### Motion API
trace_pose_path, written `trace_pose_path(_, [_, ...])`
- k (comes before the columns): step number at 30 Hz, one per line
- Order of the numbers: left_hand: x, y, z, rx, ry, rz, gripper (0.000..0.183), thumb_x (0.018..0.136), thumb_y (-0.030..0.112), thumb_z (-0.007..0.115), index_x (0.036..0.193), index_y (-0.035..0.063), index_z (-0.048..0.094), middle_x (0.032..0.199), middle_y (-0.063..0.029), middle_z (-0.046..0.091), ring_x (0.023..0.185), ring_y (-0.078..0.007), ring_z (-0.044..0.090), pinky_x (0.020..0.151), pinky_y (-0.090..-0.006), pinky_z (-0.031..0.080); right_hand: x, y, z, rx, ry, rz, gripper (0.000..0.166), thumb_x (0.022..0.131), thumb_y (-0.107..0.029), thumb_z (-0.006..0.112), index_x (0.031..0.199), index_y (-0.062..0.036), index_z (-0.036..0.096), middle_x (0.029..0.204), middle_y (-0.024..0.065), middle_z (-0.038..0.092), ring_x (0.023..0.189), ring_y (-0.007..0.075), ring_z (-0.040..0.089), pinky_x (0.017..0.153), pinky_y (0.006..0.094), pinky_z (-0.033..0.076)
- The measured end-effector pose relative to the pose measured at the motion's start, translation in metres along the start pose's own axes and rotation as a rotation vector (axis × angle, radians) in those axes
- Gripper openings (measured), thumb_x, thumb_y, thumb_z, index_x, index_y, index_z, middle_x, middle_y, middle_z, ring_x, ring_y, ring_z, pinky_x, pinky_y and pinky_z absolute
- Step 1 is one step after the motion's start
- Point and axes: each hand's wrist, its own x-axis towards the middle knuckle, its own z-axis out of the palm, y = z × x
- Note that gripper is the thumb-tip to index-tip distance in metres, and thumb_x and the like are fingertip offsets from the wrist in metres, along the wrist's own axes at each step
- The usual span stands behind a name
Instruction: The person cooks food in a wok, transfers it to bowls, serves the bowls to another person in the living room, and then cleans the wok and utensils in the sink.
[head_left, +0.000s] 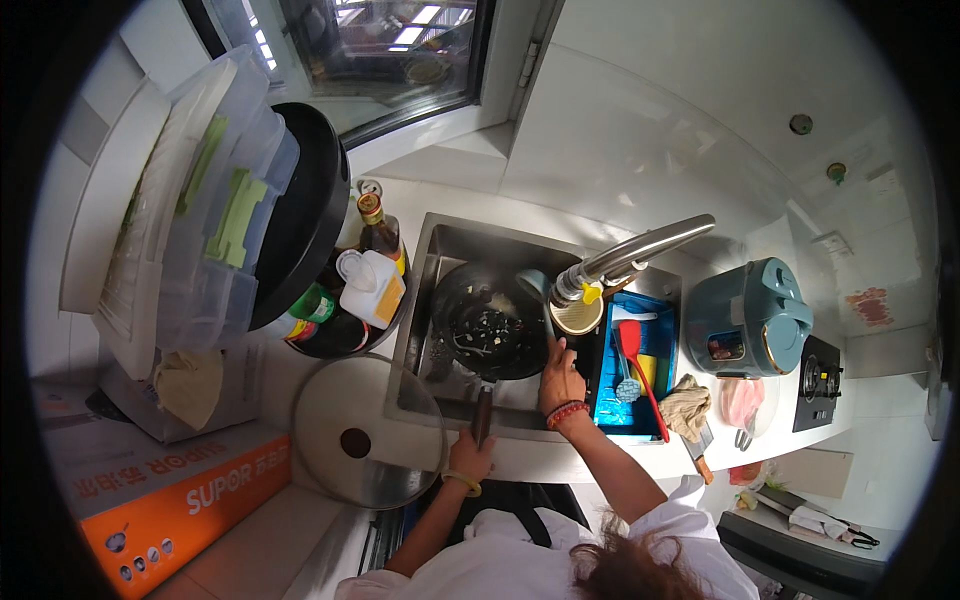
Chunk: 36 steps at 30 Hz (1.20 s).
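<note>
A dark frying pan (491, 324) with food scraps in it sits in the stainless steel sink (457, 244). My left hand (472, 455) is closed around its brown handle (484, 416). My right hand (562, 379) grips the lower end of a grey-blue kitchen utensil (548, 311) at the pan's right side. The utensil's curved upper end leans over the pan rim; its exact kind is unclear. The metal faucet (645, 247) reaches over the sink, just above a cream ribbed cup (576, 316).
On the left are a glass lid (367, 427), a tray of bottles (375, 289) and stacked plastic containers (217, 202). A blue basket (604, 405) holds a red spatula (632, 341) and a grey masher (628, 388). Further right stand a cloth (686, 405), a knife (699, 454) and a rice cooker (742, 319).
</note>
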Motion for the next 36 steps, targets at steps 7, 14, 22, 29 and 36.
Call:
trace_pose_path(7, [-0.004, 0.003, -0.001, -0.014, 0.003, 0.046, 0.038, 0.09, 0.032, 0.063, 0.103, -0.0001, 0.048, 0.069, -0.0122, 0.062, 0.049, -0.0219, 0.063, 0.045, -0.0352, 0.051, -0.009, -0.031, 0.005, 0.031, -0.158, 0.144, 0.044, 0.089, -0.007, 0.052, 0.128, 0.0092, 0.04, 0.109, 0.0261, 0.056, 0.086, 0.0385, 0.068, 0.071, 0.0425, 0.058])
trace_pose_path(14, [0.023, -0.042, 0.014, 0.173, 0.119, 0.22, 0.037, 0.089, 0.032, 0.063, 0.101, 0.001, 0.048, 0.069, -0.0138, 0.063, 0.051, -0.0254, 0.064, 0.05, -0.0383, 0.052, 0.034, -0.076, 0.028, 0.41, -0.264, 0.278, 0.038, 0.081, -0.021, 0.054, 0.109, 0.0032, 0.063, 0.107, 0.0286, 0.065, 0.103, 0.0419, 0.062, 0.091, 0.044, 0.051])
trace_pose_path(22, [0.018, -0.033, 0.006, 0.126, 0.101, 0.2, 0.041, 0.086, 0.037, 0.065, 0.103, 0.0017, 0.051, 0.073, -0.0181, 0.065, 0.058, -0.0293, 0.066, 0.056, -0.0422, 0.052, 0.061, -0.132, 0.028, 0.355, -0.147, 0.388, 0.053, 0.087, -0.018, 0.054, 0.129, 0.013, 0.042, 0.12, 0.0292, 0.056, 0.1, 0.0418, 0.064, 0.085, 0.0423, 0.054])
trace_pose_path(29, [0.008, -0.019, -0.002, 0.144, 0.09, 0.209, 0.046, 0.086, 0.04, 0.064, 0.108, 0.0026, 0.051, 0.086, -0.0232, 0.066, 0.085, -0.0438, 0.064, 0.074, -0.05, 0.05, 0.026, -0.129, 0.021, 0.181, -0.209, 0.112, 0.044, 0.088, -0.008, 0.054, 0.127, 0.0065, 0.04, 0.114, 0.0268, 0.054, 0.09, 0.0415, 0.065, 0.075, 0.0449, 0.056])
trace_pose_path(36, [0.015, -0.03, 0.002, 0.125, 0.106, 0.274, 0.044, 0.085, 0.038, 0.064, 0.104, 0.0009, 0.051, 0.092, -0.0265, 0.066, 0.09, -0.0465, 0.062, 0.075, -0.0526, 0.049, -0.038, -0.124, -0.006, 0.187, -0.17, -0.2, 0.044, 0.083, -0.008, 0.05, 0.126, -0.0017, 0.047, 0.109, 0.0212, 0.057, 0.093, 0.0404, 0.062, 0.076, 0.0479, 0.054])
